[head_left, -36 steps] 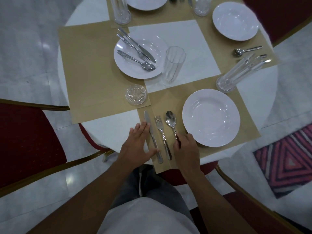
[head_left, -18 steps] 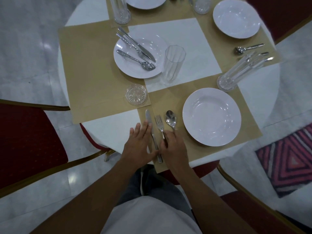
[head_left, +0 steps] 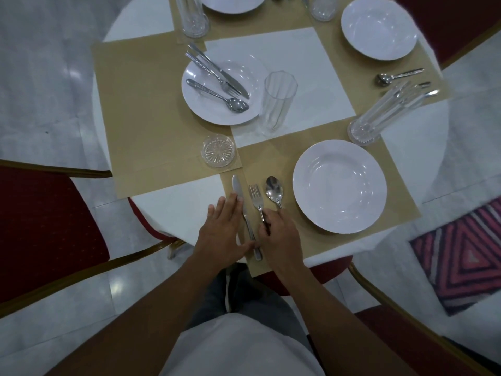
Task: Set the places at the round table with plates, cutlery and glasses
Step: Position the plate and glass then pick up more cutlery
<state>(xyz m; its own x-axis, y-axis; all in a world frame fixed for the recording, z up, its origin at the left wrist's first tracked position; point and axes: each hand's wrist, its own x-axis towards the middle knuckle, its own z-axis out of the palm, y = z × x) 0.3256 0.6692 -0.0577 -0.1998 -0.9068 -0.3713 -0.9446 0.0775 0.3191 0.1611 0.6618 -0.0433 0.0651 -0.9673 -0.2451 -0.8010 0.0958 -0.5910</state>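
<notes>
Left hand (head_left: 222, 229): I see it flat on the surface (head_left: 176, 207), fingers straight and spread. The fingertips touch the left edge of the knife and hold nothing.
Knife (head_left: 247, 221): it lies on the tan mat (head_left: 271, 158), blade pointing away from me, leftmost of the three pieces.
Fork (head_left: 257, 202): it is just beside the knife, tines pointing away, lying on the mat.
Spoon (head_left: 274, 189): it is just right of the fork, bowl up. Its handle runs under my right fingers.
Right hand (head_left: 280, 234): the fingers are curled and pinch the lower part of the fork's handle. I cannot tell whether they also press on the spoon.
Plate (head_left: 339, 185): white, on the same mat, near the spoon on its right and not touching it.
Tall glass (head_left: 385, 115): it stands beyond the plate, at the mat's far right corner.
</notes>
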